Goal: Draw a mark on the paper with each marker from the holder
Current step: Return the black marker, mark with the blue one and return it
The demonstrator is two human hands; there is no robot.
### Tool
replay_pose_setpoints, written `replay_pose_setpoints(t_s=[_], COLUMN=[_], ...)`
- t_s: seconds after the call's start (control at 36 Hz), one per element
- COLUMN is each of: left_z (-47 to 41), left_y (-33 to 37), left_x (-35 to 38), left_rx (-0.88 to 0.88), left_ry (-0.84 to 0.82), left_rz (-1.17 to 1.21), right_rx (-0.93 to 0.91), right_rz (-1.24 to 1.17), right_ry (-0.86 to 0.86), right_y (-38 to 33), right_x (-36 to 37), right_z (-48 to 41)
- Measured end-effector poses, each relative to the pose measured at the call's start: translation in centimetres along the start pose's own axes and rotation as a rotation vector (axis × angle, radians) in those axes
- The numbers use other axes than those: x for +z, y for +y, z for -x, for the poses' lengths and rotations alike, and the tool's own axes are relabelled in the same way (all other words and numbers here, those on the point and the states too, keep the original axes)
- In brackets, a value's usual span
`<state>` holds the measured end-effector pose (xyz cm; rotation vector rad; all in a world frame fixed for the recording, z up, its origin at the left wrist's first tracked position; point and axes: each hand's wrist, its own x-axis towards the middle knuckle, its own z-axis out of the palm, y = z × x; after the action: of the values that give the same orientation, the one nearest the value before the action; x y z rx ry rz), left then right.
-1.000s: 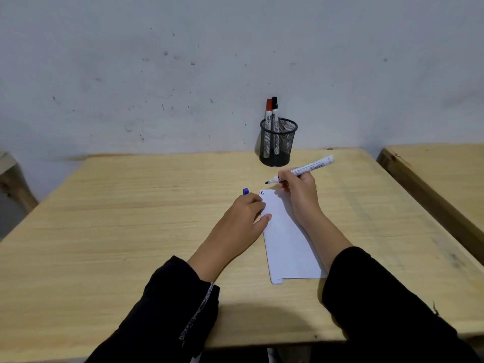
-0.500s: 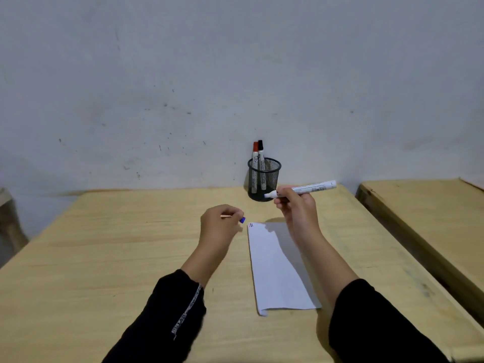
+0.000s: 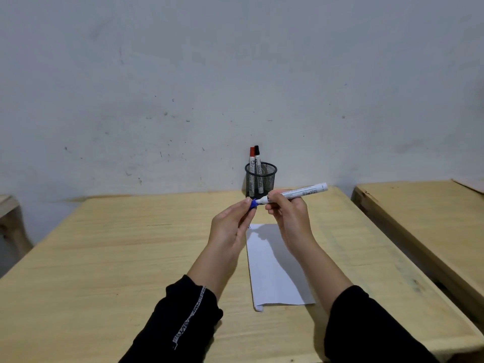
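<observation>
Marker tip (image 3: pixel 258 202) perhaps inside blue cap (image 3: pixel 253 203); paper marks (image 3: pixel 249 226) mostly behind hands

There is one view only, from a camera on the person's head, so no second view shares any of the scene. It looks forward and slightly down along both forearms, over the table (image 3: pixel 110 258) toward the wall (image 3: pixel 183 74), which it faces nearly square on. The wide lens takes in the table's far edge, part of a second table (image 3: pixel 429 205) to the right, and a large stretch of wall above. The sleeves (image 3: pixel 183 323) fill the bottom edge, closest to the lens; the left hand (image 3: pixel 230 229) and right hand (image 3: pixel 290 216) sit near mid-frame, above the paper (image 3: pixel 275 271); the holder (image 3: pixel 260 179) stands farthest off, against the wall.
</observation>
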<state>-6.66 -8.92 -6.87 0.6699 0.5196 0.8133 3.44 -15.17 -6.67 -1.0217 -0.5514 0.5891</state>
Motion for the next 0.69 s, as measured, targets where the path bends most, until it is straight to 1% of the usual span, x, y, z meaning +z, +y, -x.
replay_pose_setpoints(t_s=[0.17, 0.36, 0.47, 0.56, 0.61, 0.67, 0.69], left_z=[0.1, 0.0, -0.5, -1.3, -2.1, -2.8, -3.1], left_y=[0.1, 0.3, 0.4, 1.4, 2.3, 3.3, 3.8], left_x=[0.2, 0.6, 0.0, -0.5, -0.5, 0.0, 0.2], left_rx=[0.046, 0.100, 0.097, 0.086, 0.109, 0.143, 0.159], left_ry=[-0.035, -0.049, -0.039, -0.041, -0.034, -0.021, -0.021], left_rz=[-0.119, -0.189, -0.253, -0.264, -0.250, -0.251, -0.261], right_rx=[-0.053, -0.114, -0.179, -0.152, -0.124, -0.105, -0.109], right_rz=[0.089, 0.019, 0.118, 0.158, 0.067, -0.086, -0.108], right_ry=[-0.086, -0.096, -0.110, -0.180, -0.189, -0.114, -0.083], right_y=[0.0, 0.5, 1.1, 1.0, 0.3, -0.8, -1.5], right_x=[-0.5, -0.6, -0.7, -0.5, -0.6, -1.0, -1.3], right_z=[0.2, 0.1, 0.2, 0.0, -0.7, -1.7, -2.2])
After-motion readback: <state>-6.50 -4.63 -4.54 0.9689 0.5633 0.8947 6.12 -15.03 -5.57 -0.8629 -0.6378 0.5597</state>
